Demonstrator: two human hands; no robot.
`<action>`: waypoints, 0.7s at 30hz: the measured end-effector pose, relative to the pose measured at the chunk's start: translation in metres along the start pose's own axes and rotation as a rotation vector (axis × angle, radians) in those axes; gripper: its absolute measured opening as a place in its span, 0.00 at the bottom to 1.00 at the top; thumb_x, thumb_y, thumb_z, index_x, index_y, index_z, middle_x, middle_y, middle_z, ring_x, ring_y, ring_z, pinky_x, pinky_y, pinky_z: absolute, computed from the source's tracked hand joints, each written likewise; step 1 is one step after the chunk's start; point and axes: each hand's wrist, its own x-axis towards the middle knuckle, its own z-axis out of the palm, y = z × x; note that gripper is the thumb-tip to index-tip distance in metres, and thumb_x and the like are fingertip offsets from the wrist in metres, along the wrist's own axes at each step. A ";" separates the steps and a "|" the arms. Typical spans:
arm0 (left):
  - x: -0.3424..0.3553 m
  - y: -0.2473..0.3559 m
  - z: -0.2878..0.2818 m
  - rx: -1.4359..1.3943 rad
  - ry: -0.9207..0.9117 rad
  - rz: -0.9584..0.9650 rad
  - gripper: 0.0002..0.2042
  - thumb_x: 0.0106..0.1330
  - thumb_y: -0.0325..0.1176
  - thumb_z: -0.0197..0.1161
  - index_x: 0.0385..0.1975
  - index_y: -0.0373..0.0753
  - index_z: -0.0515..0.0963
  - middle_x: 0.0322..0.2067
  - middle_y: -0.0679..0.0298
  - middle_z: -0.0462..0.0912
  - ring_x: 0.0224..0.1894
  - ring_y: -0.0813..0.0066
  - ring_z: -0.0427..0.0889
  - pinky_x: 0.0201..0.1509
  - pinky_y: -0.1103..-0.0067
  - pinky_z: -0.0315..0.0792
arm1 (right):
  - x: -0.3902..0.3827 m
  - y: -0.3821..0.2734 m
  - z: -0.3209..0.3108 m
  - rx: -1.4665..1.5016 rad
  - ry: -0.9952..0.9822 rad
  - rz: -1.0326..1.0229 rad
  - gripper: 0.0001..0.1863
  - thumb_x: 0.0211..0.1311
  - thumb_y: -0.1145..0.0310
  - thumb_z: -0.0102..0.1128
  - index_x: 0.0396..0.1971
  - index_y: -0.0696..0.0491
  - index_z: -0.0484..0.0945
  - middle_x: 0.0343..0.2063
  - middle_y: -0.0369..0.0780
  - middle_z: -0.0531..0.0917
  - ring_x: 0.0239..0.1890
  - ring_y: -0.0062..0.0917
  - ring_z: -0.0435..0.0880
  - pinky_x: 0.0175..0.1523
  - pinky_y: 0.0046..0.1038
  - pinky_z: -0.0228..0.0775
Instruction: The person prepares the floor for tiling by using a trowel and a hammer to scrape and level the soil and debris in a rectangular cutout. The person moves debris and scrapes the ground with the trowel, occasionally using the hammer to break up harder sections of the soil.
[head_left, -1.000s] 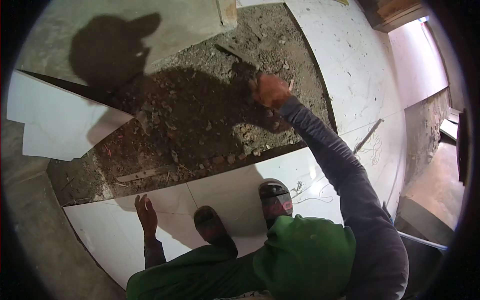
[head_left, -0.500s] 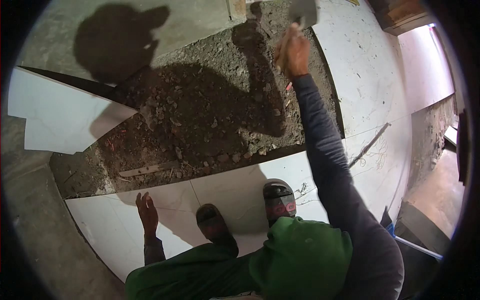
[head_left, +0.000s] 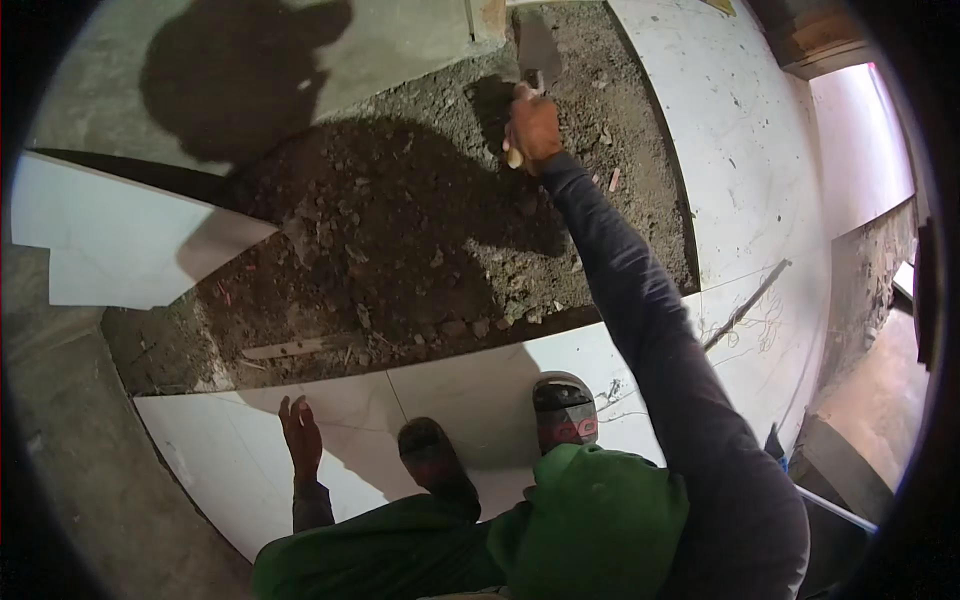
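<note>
Head view: got a trowel [head_left: 538, 52] gripped by the handle in the right hand [head_left: 535, 130], closed snugly round it, with the blade pointing away over the far end of the rubble patch [head_left: 400, 230]. Can't really tell if touching the dirt. Holding zilch in the left hand [head_left: 301, 440], loosely open with bent fingers, over white floor tiles [head_left: 470, 385] near a dark slipper [head_left: 424, 452].

Head cam, left of a pair, fisheye, upright. Looks steeply down and forward from above the person's green-trousered knee [head_left: 600, 515], close at lower edge; rubble patch [head_left: 400, 215] farther out, upper middle; straight edges bow, corners black.
</note>
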 end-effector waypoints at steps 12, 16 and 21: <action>0.007 0.016 0.003 0.291 -0.015 0.120 0.22 0.87 0.45 0.50 0.64 0.33 0.79 0.73 0.39 0.67 0.73 0.40 0.70 0.75 0.57 0.67 | 0.003 0.004 -0.025 0.361 -0.068 0.240 0.27 0.80 0.45 0.54 0.36 0.59 0.76 0.21 0.43 0.79 0.18 0.34 0.82 0.23 0.41 0.78; 0.013 0.010 0.007 0.212 0.041 0.154 0.23 0.87 0.46 0.49 0.65 0.32 0.78 0.73 0.39 0.67 0.74 0.40 0.69 0.77 0.56 0.65 | 0.000 0.024 -0.036 0.190 -0.228 0.222 0.29 0.80 0.41 0.52 0.37 0.58 0.75 0.22 0.42 0.78 0.16 0.32 0.79 0.20 0.40 0.77; 0.005 0.033 -0.006 0.233 0.056 0.131 0.23 0.87 0.46 0.49 0.65 0.33 0.78 0.74 0.39 0.67 0.76 0.40 0.67 0.78 0.55 0.63 | -0.049 0.002 -0.070 0.450 0.041 0.147 0.29 0.81 0.40 0.52 0.36 0.55 0.75 0.21 0.39 0.78 0.13 0.27 0.76 0.17 0.34 0.75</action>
